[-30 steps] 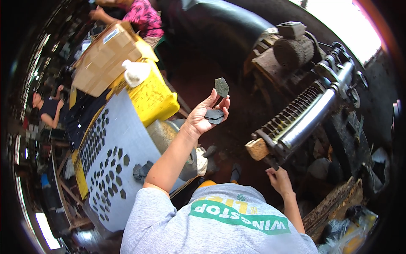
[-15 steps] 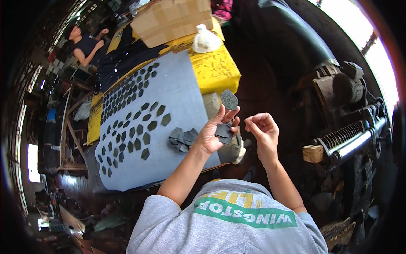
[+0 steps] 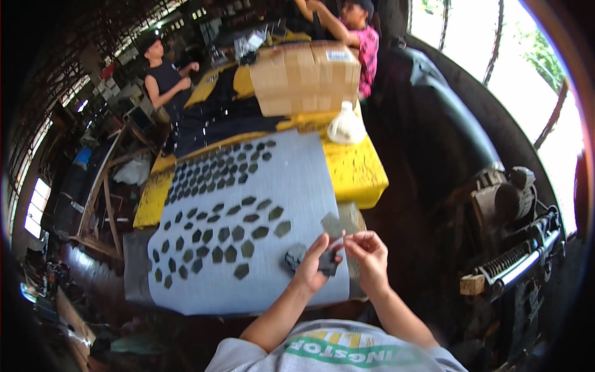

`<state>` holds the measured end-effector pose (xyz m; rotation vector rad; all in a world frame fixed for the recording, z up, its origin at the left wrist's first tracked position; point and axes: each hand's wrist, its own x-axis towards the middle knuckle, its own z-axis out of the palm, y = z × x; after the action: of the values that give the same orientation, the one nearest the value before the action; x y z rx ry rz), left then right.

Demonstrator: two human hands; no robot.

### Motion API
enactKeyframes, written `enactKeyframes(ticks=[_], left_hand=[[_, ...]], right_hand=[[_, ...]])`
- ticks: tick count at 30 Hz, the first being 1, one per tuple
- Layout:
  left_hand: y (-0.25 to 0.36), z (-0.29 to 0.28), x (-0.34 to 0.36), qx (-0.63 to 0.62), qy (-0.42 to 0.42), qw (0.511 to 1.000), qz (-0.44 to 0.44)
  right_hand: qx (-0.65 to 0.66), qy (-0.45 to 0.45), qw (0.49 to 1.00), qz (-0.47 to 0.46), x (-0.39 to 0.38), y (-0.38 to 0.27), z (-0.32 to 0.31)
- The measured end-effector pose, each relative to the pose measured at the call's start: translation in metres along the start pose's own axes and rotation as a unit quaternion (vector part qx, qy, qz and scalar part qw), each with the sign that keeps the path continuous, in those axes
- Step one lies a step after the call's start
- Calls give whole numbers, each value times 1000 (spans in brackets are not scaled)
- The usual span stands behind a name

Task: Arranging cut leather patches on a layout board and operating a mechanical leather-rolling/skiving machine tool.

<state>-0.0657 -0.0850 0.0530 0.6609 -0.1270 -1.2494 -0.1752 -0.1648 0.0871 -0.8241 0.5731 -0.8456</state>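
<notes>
My left hand (image 3: 316,260) is closed round small dark grey flat pieces (image 3: 328,265), with a grey-green five-sided piece (image 3: 331,222) raised above its fingers. My right hand (image 3: 369,254) pinches at that raised piece's lower right edge; what lies between its fingertips is too small to make out. A small heap of dark pieces (image 3: 295,255) shows just left of my left hand on a pale blue-grey sheet (image 3: 304,170). Many dark five-sided pieces (image 3: 230,253) are spread over that sheet in rows and looser groups.
A yellow table (image 3: 353,170) carries a cardboard box (image 3: 304,77), a white container (image 3: 346,129) and dark material (image 3: 211,121). Two people (image 3: 161,80) (image 3: 362,62) stand beyond. A metal roller machine (image 3: 520,254) and large dark roll (image 3: 440,118) are on the right, a wooden frame (image 3: 105,198) left.
The view has swung toward the table and co-workers. My right hand has left the roller machine's end and come up beside my left hand, at the raised piece.
</notes>
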Motion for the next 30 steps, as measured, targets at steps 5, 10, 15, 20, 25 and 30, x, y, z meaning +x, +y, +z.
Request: enactKeyframes(ticks=[5, 10, 15, 20, 25, 30], left_hand=[[17, -6, -9, -143, -3, 988, -64], [21, -10, -21, -179, -8, 978, -107], [26, -13, -33, -181, 25, 978, -105], [29, -18, -38, -220, 33, 970, -94], [29, -14, -39, -227, 35, 968, -98], [27, -9, -36, -216, 44, 970, -98]], right_hand=[[-330, -46, 916, -224, -3, -1, 5], [-448, -111, 840, -285, -7, -5, 1], [-473, -114, 819, -306, -13, -10, 1], [-480, -103, 820, -293, -13, -10, -6], [-475, -95, 829, -278, -13, -13, -9], [-478, -105, 823, -289, -15, -15, -7]])
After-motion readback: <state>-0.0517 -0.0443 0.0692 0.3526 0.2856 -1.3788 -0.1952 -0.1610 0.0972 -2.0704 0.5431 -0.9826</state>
